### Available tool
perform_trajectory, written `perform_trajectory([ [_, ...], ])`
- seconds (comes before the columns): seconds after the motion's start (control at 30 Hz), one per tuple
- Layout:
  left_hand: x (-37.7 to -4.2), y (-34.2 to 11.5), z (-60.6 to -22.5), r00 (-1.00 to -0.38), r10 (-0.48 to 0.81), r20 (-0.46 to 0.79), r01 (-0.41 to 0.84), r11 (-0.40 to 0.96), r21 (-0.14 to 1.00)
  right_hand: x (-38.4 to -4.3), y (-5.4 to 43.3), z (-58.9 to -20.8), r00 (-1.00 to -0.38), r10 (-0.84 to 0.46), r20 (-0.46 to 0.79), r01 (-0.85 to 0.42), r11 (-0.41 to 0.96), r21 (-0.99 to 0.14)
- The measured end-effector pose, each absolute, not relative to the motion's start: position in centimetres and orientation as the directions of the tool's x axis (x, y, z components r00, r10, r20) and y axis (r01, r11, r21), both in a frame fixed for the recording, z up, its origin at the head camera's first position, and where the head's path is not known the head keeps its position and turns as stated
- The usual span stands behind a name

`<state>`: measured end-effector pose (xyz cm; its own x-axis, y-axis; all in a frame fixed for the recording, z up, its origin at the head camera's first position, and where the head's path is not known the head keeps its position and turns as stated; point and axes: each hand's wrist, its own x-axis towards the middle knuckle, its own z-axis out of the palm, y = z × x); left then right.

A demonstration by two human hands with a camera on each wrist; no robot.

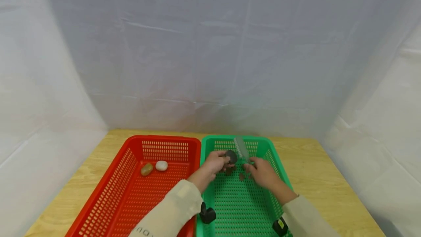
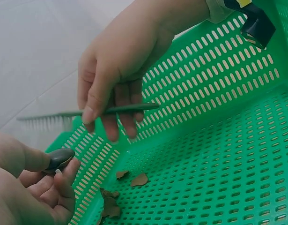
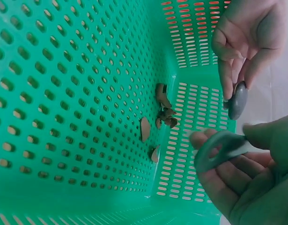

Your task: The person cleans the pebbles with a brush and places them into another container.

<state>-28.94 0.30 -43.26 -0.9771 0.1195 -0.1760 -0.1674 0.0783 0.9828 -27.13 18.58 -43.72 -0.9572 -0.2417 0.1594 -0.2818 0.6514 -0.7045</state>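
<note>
My left hand (image 1: 215, 163) pinches a smooth, dark grey stone (image 1: 231, 156) between thumb and fingers over the far end of the green basket (image 1: 206, 193). Facing it, my right hand (image 1: 263, 173) holds a grey-green comb (image 1: 241, 147) by its handle, its toothed end pointing away. The left wrist view shows the comb's teeth hanging downward, blurred, close above the stone (image 2: 61, 157). A hole through the comb's handle (image 3: 218, 149) shows in the right wrist view. Thin brown flakes (image 3: 145, 129) and crumpled brown pieces (image 3: 167, 115) lie on the basket floor below the hands.
A red basket (image 1: 131, 143) stands against the green one on the left. In its far part lie a tan stone (image 1: 146, 169) and a white stone (image 1: 161, 165). Both baskets rest on a wooden table (image 1: 315, 178), with white sheeting (image 1: 210, 54) behind and at both sides.
</note>
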Motion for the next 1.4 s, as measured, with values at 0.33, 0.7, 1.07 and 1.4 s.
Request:
perform_trajectory([
  [0.33,-28.88,0.31,-43.19,-0.978,0.121,-0.172,-0.162,0.081,0.983,-27.43,18.55,-43.99,-0.910,-0.323,0.261,-0.411,0.617,-0.671],
  [0.7,-28.84,0.31,-43.41,-0.981,0.131,-0.140,-0.133,0.065,0.989,-27.36,18.77,-43.88,-0.856,-0.473,0.210,-0.478,0.565,-0.673],
  [1.07,-28.82,0.26,-43.70,-0.976,0.144,-0.161,-0.152,0.071,0.986,-27.07,18.89,-43.83,-0.868,-0.473,0.151,-0.435,0.577,-0.691],
  [1.4,-29.02,0.29,-43.41,-0.973,0.132,-0.187,-0.180,0.063,0.982,-27.25,18.72,-44.00,-0.957,-0.282,0.071,-0.244,0.644,-0.725],
])
